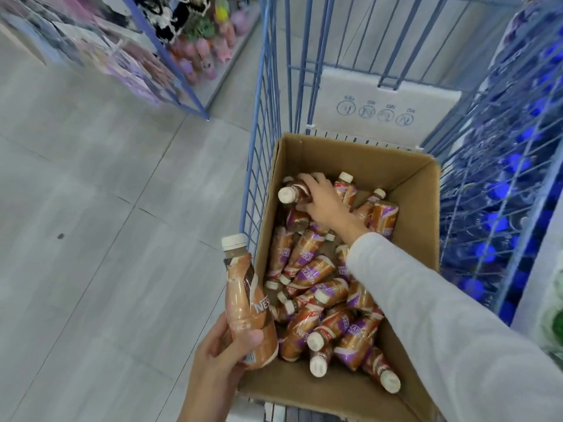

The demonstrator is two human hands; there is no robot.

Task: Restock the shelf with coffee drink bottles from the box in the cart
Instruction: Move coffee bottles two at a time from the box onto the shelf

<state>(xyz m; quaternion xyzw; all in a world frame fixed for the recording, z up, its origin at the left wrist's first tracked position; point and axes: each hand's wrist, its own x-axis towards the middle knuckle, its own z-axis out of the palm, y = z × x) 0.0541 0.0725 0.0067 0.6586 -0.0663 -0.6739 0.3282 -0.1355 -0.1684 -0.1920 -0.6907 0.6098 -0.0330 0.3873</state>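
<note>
While the left hand (219,354) grips one upright coffee drink bottle (246,303) by its lower body just outside the near-left corner of the cardboard box (420,208), the head view shows the right hand (323,202) at the box's far end. Its fingers are curled over a second bottle (294,193) lying atop the loose heap of bottles (316,275) inside the blue wire cart (271,86). The step in hand appears to be pick-up; the next move calls for lifting that bottle clear of its neighbours and turning to the shelf, not identifiable here.
</note>
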